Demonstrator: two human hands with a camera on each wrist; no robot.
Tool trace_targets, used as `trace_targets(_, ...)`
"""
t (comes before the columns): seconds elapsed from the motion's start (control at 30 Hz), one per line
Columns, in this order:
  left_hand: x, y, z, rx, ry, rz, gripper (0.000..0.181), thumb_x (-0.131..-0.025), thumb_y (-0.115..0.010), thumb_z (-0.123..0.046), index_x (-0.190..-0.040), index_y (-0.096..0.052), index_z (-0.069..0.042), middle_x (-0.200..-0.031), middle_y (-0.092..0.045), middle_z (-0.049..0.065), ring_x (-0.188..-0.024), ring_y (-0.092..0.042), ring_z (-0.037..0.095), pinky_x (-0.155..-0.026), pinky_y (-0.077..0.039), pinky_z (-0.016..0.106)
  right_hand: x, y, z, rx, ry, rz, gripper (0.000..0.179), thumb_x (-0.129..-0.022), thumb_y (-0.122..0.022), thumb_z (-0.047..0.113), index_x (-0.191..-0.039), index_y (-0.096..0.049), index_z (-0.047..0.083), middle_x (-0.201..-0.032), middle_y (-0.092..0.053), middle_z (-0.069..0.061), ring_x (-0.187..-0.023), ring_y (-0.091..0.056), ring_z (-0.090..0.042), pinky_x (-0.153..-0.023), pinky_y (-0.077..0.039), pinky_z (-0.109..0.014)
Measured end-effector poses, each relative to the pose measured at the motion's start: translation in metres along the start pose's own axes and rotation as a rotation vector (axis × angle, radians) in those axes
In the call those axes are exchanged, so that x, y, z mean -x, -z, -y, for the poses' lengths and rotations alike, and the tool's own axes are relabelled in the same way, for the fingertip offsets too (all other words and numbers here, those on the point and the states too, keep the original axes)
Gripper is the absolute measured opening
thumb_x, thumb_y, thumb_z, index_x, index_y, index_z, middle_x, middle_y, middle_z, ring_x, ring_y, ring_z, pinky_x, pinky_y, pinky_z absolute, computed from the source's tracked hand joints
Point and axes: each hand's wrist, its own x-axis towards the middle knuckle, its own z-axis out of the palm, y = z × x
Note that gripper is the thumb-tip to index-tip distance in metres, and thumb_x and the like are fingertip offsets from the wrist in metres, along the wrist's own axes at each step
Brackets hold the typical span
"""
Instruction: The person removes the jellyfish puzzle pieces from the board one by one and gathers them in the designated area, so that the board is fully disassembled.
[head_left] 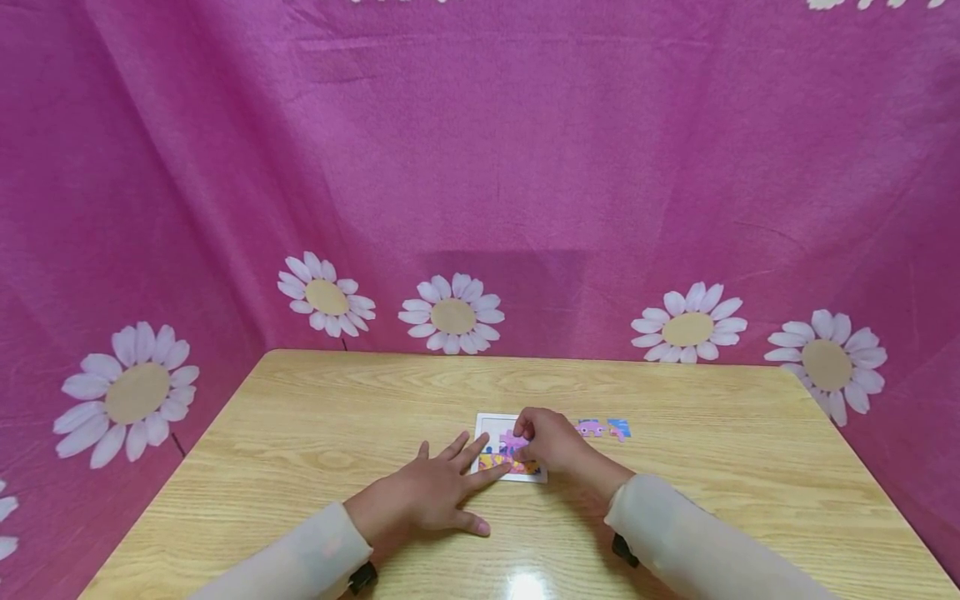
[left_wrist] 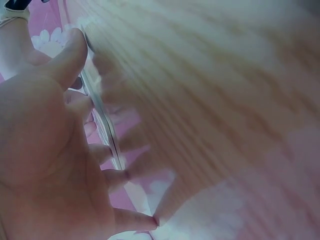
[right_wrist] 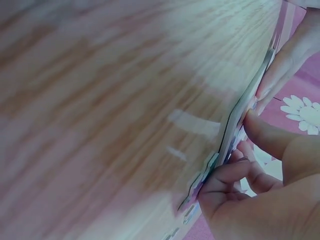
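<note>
Plainly, left grip [head_left: 438, 490] is spread wide, laid partly across the puzzle tray [head_left: 492, 425]; right grip [head_left: 551, 442] is curled over it, whether anything is pinched cannot be told.

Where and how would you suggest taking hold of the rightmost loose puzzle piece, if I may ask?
Probably by its opposite edges, from above and the right: the piece looks flat on the table, with another piece close on its left.

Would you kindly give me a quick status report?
Left hand spread, partly over white-framed rectangular puzzle, part filled. Right hand over its right side, hold unclear. In the way: both hands, hiding parts.
</note>
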Motion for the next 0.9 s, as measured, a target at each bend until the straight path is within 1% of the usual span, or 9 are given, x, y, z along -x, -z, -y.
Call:
trace_targets(0.17, 0.0, -0.0003, 0.0001, -0.002, 0.002, 0.006, 0.084, -0.09, -0.052, -0.077, -0.162, -0.018, -0.05, -0.174, -0.007, 0.004, -0.16, -0.009, 0.034, -0.11, -0.027, 0.077, -0.0015, -0.0032, -0.0024, -0.006, 0.002, -0.007, 0.028, -0.077, -0.086, -0.003, -0.09, -0.064, 0.007, -0.083, -0.056, -0.004, -0.076, -0.05, -0.016, -0.072, -0.044, -0.032)
trace_targets(0.57, 0.0005, -0.0001, -0.0004, 0.001, -0.002, 0.001, 0.084, -0.091, -0.052, -0.076, -0.163, -0.019, -0.049, -0.174, -0.007, 0.005, -0.159, -0.009, 0.034, -0.109, -0.027, 0.077, 0.0012, -0.0043, -0.0004, 0.069, -0.001, -0.021, 0.028, -0.077, -0.086, 0.0, -0.091, -0.064, 0.01, -0.084, -0.059, -0.003, -0.075, -0.053, -0.016, -0.069, -0.044, -0.032)
trace_targets(0.9, 0.0012, 0.0009, -0.0011, 0.004, 0.003, 0.006, 0.084, -0.091, -0.053, -0.076, -0.162, -0.019, -0.049, -0.175, -0.006, 0.004, -0.16, -0.008, 0.033, -0.109, -0.026, 0.077, 0.0018, -0.0047, 0.0011, 0.108, 0.022, -0.026, 0.029, -0.078, -0.087, 0.002, -0.092, -0.063, 0.011, -0.083, -0.059, -0.002, -0.075, -0.053, -0.016, -0.067, -0.044, -0.032)
